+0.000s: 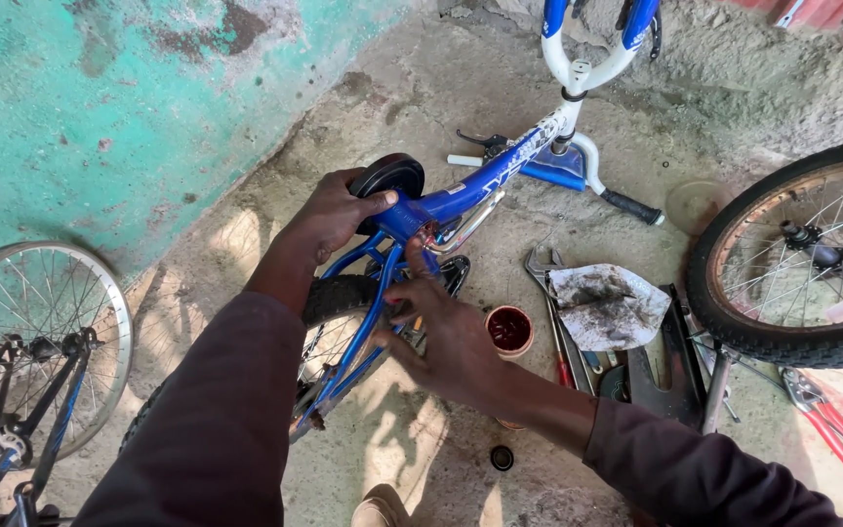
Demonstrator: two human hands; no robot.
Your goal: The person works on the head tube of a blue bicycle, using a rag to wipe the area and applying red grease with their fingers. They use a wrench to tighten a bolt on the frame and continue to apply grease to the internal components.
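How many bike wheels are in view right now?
3. One silver-rimmed wheel at far left, one black-tyred wheel in the blue bike under both hands, one wheel at right edge. Others may lie out of frame.

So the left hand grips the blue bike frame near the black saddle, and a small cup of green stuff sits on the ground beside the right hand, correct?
Not quite: in the head view the small cup holds dark red stuff, not green. The left hand does grip the blue bike frame by the black saddle, and the cup sits beside the right hand.
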